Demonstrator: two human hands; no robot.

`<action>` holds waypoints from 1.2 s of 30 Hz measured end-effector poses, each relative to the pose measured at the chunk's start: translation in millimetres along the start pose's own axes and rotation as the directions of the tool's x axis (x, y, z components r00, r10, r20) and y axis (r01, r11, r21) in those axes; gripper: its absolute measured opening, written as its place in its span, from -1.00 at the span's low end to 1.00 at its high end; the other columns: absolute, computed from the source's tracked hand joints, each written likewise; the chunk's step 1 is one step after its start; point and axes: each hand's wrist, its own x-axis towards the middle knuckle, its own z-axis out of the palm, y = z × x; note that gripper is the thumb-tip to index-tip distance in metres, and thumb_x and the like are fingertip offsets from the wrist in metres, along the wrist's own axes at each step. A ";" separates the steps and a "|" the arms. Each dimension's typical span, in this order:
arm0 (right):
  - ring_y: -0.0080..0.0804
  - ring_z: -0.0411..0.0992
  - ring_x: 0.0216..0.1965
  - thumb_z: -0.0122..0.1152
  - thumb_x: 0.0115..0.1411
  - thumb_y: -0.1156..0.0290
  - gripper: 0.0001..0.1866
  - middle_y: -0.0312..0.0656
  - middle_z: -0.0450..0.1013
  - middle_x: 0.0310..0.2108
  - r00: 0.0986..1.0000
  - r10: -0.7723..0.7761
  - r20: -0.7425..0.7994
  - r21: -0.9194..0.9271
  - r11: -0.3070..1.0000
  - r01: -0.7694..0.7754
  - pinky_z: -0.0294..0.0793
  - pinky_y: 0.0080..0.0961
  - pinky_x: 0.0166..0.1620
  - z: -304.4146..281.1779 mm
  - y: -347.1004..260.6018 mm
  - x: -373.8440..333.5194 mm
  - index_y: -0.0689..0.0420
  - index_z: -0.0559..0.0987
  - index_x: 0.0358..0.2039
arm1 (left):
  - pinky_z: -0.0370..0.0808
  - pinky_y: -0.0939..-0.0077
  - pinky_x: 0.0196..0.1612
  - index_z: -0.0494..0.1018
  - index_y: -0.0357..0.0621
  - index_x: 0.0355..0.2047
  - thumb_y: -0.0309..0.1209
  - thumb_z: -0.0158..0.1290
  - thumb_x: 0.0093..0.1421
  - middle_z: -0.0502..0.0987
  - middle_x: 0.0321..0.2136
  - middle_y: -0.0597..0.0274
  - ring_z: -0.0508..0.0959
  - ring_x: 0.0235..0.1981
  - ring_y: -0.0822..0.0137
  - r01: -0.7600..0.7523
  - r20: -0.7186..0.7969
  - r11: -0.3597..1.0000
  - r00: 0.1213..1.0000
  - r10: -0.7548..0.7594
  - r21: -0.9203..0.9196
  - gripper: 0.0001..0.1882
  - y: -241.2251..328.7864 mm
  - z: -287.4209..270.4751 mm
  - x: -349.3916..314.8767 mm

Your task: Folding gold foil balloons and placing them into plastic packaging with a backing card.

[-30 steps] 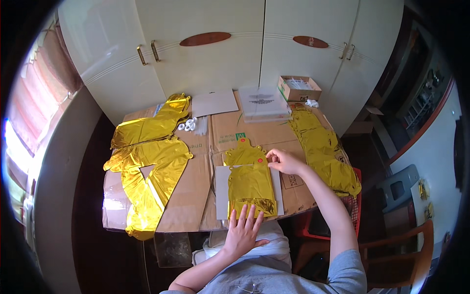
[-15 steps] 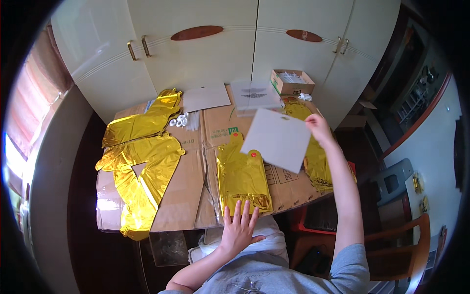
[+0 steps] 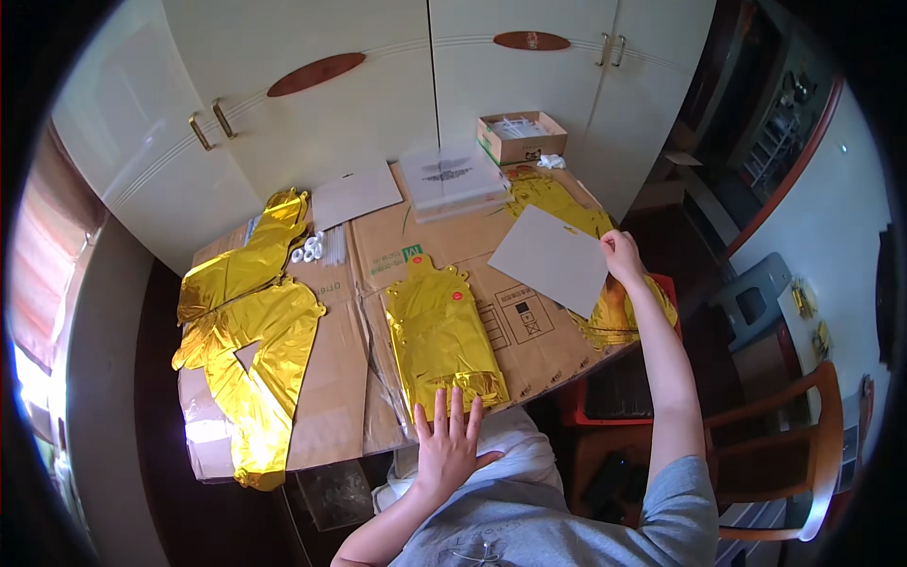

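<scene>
Left hand [image 3: 448, 458]: we rest it open, fingers spread on the near end of the gold foil [image 3: 436, 321], likely steadying it.
Right hand [image 3: 621, 255]: we pinch the grey board [image 3: 548, 257] by one corner, apparently keeping it off the foil.
Gold foil: flat, mid-table [image 3: 335, 392].

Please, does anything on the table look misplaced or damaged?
Two things. On the left, the shiny gold foil shape with a triangular opening overhangs the near edge of the brown cardboard. A crumpled white piece lies loose beside the open tan cardboard box. No clear damage shows.
</scene>
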 end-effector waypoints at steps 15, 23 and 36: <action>-0.07 0.13 0.33 0.05 0.28 0.04 -0.44 -0.07 0.25 0.26 0.466 -0.790 0.398 0.387 0.605 0.695 0.06 -0.07 0.35 27.9 -225.9 -139.2 0.10 0.40 0.18 | -0.06 -0.52 0.20 0.23 0.02 0.28 0.48 -0.10 -0.04 0.17 0.27 -0.11 0.05 0.30 -0.35 0.032 0.021 0.998 0.999 -0.030 -0.052 0.04 -0.4 3.7 -2.8; -0.20 0.04 0.38 -0.08 0.34 -0.02 -0.41 -0.17 0.16 0.33 0.412 -0.764 0.497 0.254 0.582 0.773 -0.08 -0.01 0.38 45.5 -221.5 -107.6 -0.02 0.28 0.29 | -0.04 -0.56 0.16 0.26 0.06 0.27 0.49 -0.06 -0.08 0.16 0.28 -0.11 0.04 0.27 -0.48 0.035 0.001 0.997 0.999 -0.035 -0.072 0.05 -0.5 2.1 -3.6; 0.28 -0.06 0.35 0.25 0.05 0.06 0.00 0.09 -0.13 0.41 0.634 -0.081 0.769 -0.208 0.906 0.368 0.03 -0.04 0.36 -20.3 -168.6 -29.4 -0.01 -0.06 0.40 | -0.01 -0.56 0.16 0.23 0.07 0.28 0.45 -0.07 -0.02 0.18 0.28 -0.08 0.05 0.27 -0.46 0.059 -0.016 0.997 0.998 -0.060 -0.049 0.00 0.6 1.0 -5.9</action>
